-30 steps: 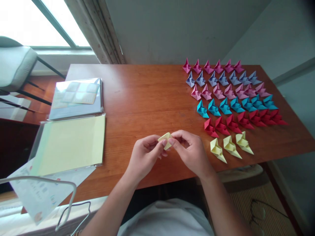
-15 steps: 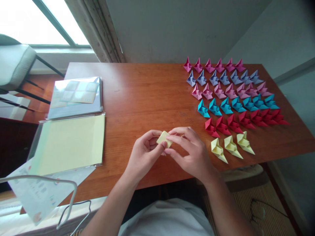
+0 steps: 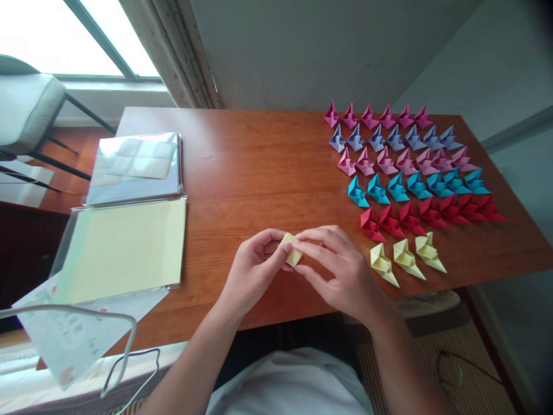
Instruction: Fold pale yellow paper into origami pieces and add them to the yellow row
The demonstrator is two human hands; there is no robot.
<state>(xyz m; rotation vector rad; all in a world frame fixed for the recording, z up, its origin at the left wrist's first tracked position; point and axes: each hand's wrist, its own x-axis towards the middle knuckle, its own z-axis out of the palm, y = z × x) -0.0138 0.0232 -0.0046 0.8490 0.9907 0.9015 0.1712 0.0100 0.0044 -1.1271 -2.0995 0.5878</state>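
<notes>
A small folded yellow paper [image 3: 294,257] is held between both hands above the table's front part. My left hand [image 3: 258,262] pinches it, with the thumb on its face and the fingers behind. My right hand [image 3: 334,262] has its fingertips on the paper's upper right edge, and its thumb lies near the lower right side. To the right of my hands stand three folded yellow paper pieces [image 3: 405,258] in a row. Behind them are rows of similar folded pieces: red [image 3: 410,218], blue [image 3: 417,185], pink [image 3: 405,161], lavender [image 3: 395,138] and magenta [image 3: 387,117].
On the left of the wooden table [image 3: 254,167] lie a pack of yellow sheets [image 3: 125,248] and a pack with a patterned card [image 3: 142,158]. A printed sheet [image 3: 73,337] and a white cable [image 3: 129,340] are at the lower left. A chair [image 3: 30,106] stands beyond.
The yellow paper has turned a little, and my left thumb now lies higher across its face. My right fingers have shifted slightly along its edge. The view has moved slightly.
</notes>
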